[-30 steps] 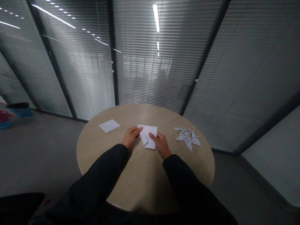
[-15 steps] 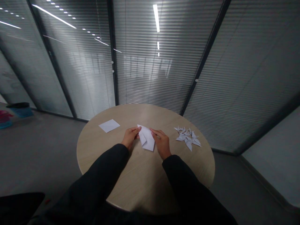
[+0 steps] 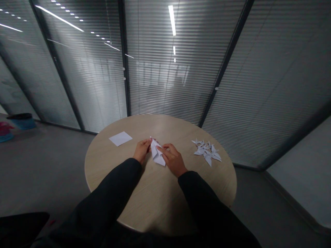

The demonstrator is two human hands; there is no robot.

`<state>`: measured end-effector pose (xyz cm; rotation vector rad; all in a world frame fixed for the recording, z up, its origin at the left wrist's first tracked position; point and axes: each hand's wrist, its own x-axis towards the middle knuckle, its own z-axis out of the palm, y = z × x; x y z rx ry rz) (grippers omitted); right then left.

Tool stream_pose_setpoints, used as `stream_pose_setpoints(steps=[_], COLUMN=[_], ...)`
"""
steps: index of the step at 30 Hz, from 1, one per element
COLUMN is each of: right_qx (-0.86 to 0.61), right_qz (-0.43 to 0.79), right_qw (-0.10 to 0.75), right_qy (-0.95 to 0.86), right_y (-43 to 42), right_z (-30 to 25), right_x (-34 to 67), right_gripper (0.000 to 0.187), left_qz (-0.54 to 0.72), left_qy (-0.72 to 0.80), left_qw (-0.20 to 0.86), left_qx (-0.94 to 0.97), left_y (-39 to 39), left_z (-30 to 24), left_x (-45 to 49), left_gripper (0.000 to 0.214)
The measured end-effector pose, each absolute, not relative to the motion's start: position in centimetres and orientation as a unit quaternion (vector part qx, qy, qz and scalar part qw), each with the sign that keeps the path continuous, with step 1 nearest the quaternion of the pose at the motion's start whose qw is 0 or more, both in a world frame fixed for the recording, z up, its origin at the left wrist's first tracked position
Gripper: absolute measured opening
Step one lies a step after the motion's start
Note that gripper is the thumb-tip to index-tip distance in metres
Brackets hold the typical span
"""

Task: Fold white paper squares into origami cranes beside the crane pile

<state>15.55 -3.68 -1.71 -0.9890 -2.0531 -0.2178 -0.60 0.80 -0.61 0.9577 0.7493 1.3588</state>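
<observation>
A partly folded sheet of white paper is held between my two hands above the middle of the round table. My left hand pinches its upper left corner between thumb and fingers. From the right side, my right hand grips the paper, with fingers lying over its upper right part and folding that edge inward. The paper now looks narrow, with creased flaps on its face. Some of the right fingertips are hidden behind or blurred against it.
A flat white paper sheet lies at the left of the pale wooden table. Several folded white paper cranes are heaped on the right. Behind stand glass panels with blinds. A blue bin is on the floor far left.
My right hand has moved left over the paper, turning its right edge inward, so the paper looks narrower. My left hand keeps hold of the upper corner.
</observation>
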Motion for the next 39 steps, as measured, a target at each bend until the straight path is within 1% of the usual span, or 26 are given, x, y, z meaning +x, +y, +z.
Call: stream_pose_setpoints(steps=[3,6,13,15,17,19,21,23,25,27,29,32,39], right_qx=[-0.391,-0.389,-0.376,-0.376,-0.379,-0.393,-0.419,-0.444,-0.438,-0.428,-0.421,-0.433,-0.443], right_qz=[-0.097,-0.098,-0.046,-0.014,0.033,0.111,0.216,0.314,0.382,0.437,0.465,0.466,0.478], right_qw=[0.39,0.39,0.382,0.393,0.422,0.467,0.504,0.512,0.522,0.514,0.502,0.488,0.49], right_qy=[-0.828,-0.829,-0.843,-0.839,-0.823,-0.785,-0.724,-0.665,-0.624,-0.601,-0.596,-0.598,-0.579], right_y=[-3.8,-3.7,-4.1,-4.3,-4.3,-4.1,-3.7,-3.3,-2.9,-2.8,-2.8,-2.9,-2.9], right_z=[-1.6,-1.6,-1.2,-1.0,-0.9,-1.1,-1.4,-1.7,-1.8,-1.9,-1.9,-1.9,-2.0], right_x=[15.4,15.4,15.2,15.1,15.0,15.1,15.1,15.0,14.8,14.4,14.2,14.0,14.4], right_gripper=[0.039,0.037,0.038,0.036,0.035,0.032,0.029,0.029,0.03,0.033,0.035,0.035,0.032], left_qz=[0.594,0.596,0.601,0.605,0.607,0.607,0.604,0.602,0.6,0.595,0.589,0.583,0.59], left_qy=[0.328,0.334,0.345,0.345,0.347,0.349,0.35,0.347,0.343,0.344,0.35,0.352,0.334], left_qw=[0.606,0.6,0.556,0.546,0.54,0.538,0.537,0.535,0.534,0.533,0.53,0.528,0.557], left_qx=[0.415,0.417,0.459,0.465,0.468,0.469,0.473,0.481,0.487,0.493,0.5,0.507,0.48], left_y=[0.7,0.5,0.7,0.8,0.8,0.7,0.6,0.3,0.1,-0.2,-0.5,-0.8,-1.3], left_z=[-0.5,-0.4,-0.4,-0.4,-0.4,-0.4,-0.4,-0.3,-0.3,-0.2,0.0,0.3,1.0], left_x=[-0.6,-0.5,-0.8,-0.9,-0.9,-0.8,-0.6,-0.3,-0.1,0.2,0.3,0.4,0.4], left_gripper=[0.041,0.045,0.036,0.035,0.035,0.034,0.034,0.034,0.036,0.038,0.039,0.039,0.044])
